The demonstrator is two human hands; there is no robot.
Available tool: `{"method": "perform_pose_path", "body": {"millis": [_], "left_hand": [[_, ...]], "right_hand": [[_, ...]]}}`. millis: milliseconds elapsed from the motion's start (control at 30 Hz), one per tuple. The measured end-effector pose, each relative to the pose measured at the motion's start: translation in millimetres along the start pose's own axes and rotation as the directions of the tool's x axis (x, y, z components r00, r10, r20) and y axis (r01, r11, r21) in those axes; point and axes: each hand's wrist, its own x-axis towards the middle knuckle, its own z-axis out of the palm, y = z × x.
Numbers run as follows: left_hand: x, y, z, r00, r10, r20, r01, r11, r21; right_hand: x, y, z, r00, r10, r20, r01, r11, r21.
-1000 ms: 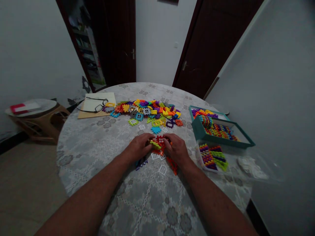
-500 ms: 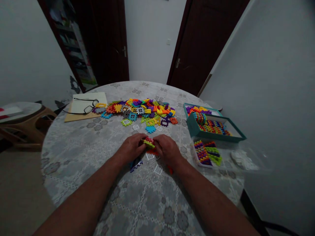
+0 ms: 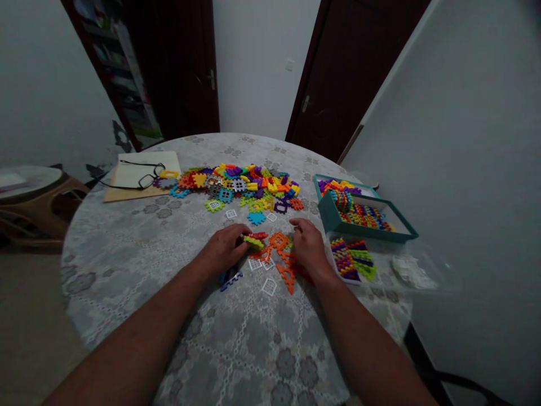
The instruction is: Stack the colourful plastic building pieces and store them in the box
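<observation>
Near the middle of the table, my left hand (image 3: pixel 226 246) is closed on a small stack of toothed plastic building pieces (image 3: pixel 253 242), lime green and red. To the right, my right hand (image 3: pixel 310 243) is over the table with its index finger stretched forward and its thumb side apart; nothing shows in it. Orange toothed building pieces (image 3: pixel 279 241) lie between the hands, and red ones are partly hidden under my right hand. Dark blue pieces (image 3: pixel 231 280) lie below my left hand. White window-grid pieces (image 3: pixel 269 287) rest in front, and a blue toothed piece (image 3: pixel 256 217) lies beyond.
A heap of mixed plastic pieces (image 3: pixel 253 186) spreads across the far side. Glasses (image 3: pixel 147 180) lie on a board and paper at the left. At the right stand a teal box (image 3: pixel 372 234) of sorted pieces and a clear plastic tray (image 3: pixel 439 270).
My right hand has let go of the stacked pieces and moved right, over the orange and red pieces. My left hand keeps hold of the stack. The view has shifted slightly.
</observation>
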Motion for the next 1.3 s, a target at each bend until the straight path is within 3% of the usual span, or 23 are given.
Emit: {"method": "perform_pose_path", "body": {"millis": [133, 233, 333, 567, 767, 1033, 1300], "left_hand": [[0, -2, 3.4, 1.000, -0.010, -0.012, 0.010, 1.000, -0.020], [1, -1, 4.8, 1.000, -0.007, -0.012, 0.007, 1.000, -0.008], [1, 0, 4.9, 1.000, -0.006, -0.008, 0.006, 1.000, 0.011], [2, 3, 3.7, 1.000, 0.026, 0.014, -0.027, 0.999, 0.031], [4, 3, 3.4, 1.000, 0.006, 0.002, -0.006, 1.000, 0.006], [6, 6, -0.7, 0.999, -0.035, 0.024, 0.035, 0.999, 0.020], [4, -2, 3.8, 1.000, 0.003, 0.006, -0.003, 0.999, 0.041]], "right_hand": [[-3, 4, -1, 0.976, -0.035, 0.214, 0.074, 0.982, -0.175], [-8, -1, 4, 0.958, -0.027, 0.284, 0.101, 0.964, -0.246], [-10, -5, 8, 0.964, -0.015, 0.267, 0.080, 0.968, -0.236], [-6, -10, 10, 0.977, -0.092, 0.191, 0.099, 0.995, -0.027], [-7, -14, 12, 0.981, -0.066, 0.185, 0.059, 0.997, 0.042], [6, -17, 16, 0.979, -0.204, -0.030, 0.206, 0.965, 0.164], [6, -22, 34, 0.928, -0.352, 0.121, 0.321, 0.922, 0.217]]}}
